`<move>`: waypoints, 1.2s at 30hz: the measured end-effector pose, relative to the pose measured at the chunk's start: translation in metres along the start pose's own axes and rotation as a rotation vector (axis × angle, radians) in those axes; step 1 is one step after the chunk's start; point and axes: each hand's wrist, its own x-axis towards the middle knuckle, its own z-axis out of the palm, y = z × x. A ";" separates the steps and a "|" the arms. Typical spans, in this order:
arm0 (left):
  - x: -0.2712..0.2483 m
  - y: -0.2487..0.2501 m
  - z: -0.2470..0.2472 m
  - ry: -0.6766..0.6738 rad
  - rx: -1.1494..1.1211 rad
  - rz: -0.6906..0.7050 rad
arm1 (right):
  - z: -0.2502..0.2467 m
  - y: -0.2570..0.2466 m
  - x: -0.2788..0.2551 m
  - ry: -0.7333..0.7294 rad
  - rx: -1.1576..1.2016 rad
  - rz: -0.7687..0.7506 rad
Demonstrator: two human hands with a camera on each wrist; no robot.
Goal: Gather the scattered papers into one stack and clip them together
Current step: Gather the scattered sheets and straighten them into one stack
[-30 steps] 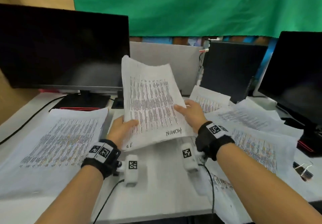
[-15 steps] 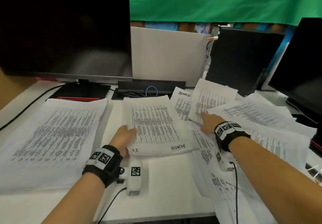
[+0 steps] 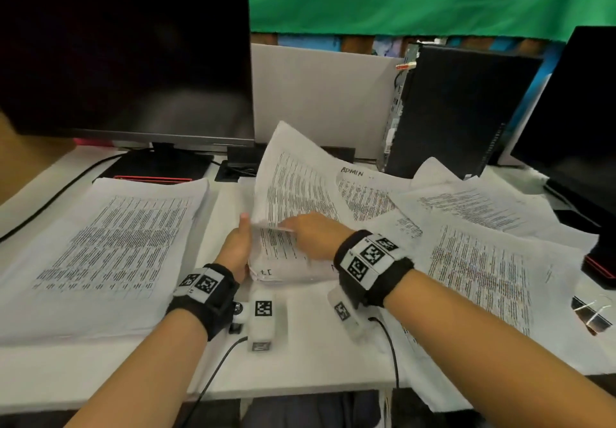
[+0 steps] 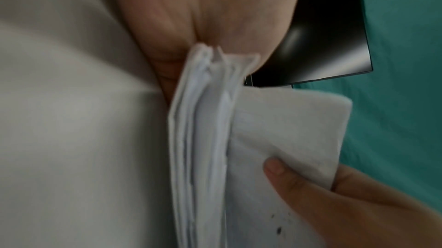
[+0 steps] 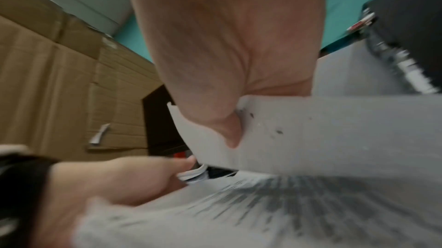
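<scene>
The gathered stack (image 3: 286, 266) of printed papers lies on the white desk (image 3: 310, 354) in front of me. My left hand (image 3: 238, 244) stands on edge against the stack's left side, thumb straight up. My right hand (image 3: 300, 231) pinches the near corner of one printed sheet (image 3: 293, 177), which slants up over the stack. In the left wrist view the stack (image 4: 203, 138) is edge-on and a thumb lies on the sheet (image 4: 287, 119). A black binder clip (image 3: 593, 314) lies at the far right. Loose sheets (image 3: 483, 261) cover the right side.
A thick pile of printed paper (image 3: 110, 244) lies at the left. A monitor (image 3: 126, 54) stands behind it, a black computer case (image 3: 460, 111) at the back right, and another monitor (image 3: 573, 121) at the far right. Wrist cables trail over the front edge.
The stack, held up in both hands a second ago, now lies on the desk. My right hand reached right, took a sheet and brought it back over the stack.
</scene>
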 end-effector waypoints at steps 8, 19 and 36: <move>-0.011 0.009 0.001 -0.109 0.023 -0.111 | -0.023 0.000 -0.027 -0.287 0.101 -0.002; -0.020 0.001 0.007 0.048 0.213 0.074 | -0.009 0.074 -0.127 -0.662 -0.449 0.539; -0.014 -0.006 0.014 -0.007 0.368 0.020 | -0.094 0.060 -0.108 0.453 -0.141 0.403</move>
